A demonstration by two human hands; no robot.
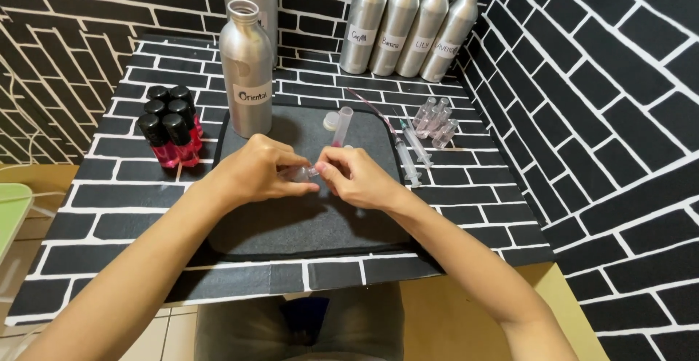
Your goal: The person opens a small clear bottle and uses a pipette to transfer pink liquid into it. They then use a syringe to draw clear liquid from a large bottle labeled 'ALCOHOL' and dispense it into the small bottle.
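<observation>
— Where is the small clear vial [300, 174]?

— It sits between the two hands, above the middle of the dark mat [306, 219] on the desk [102, 193]. The left hand [255, 169] pinches its body between thumb and fingers, so most of the glass is hidden. Only the end that points toward the right hand shows.

— And the right hand [354, 175]?

— Its fingertips close narrowly on that exposed end of the vial, at the neck. Whether a cap sits under the fingers is too small to tell. The two hands nearly touch, with the vial lying roughly level between them.

— What stands around them?

— Behind the left hand, at the mat's far left corner, a tall open silver bottle [247, 69] stands upright. To its left, off the mat, a cluster of pink bottles with black caps [171, 131] stands on the desk. Just beyond the right hand, an upright tube of pink liquid [341, 128] stands on the mat, with a small round lid [331, 120] beside it. Two syringes [409, 153] lie at the mat's right edge, and a few empty clear vials [435, 120] rest further back on the right. Four capped silver bottles [408, 22] lean in a row against the far wall.
</observation>
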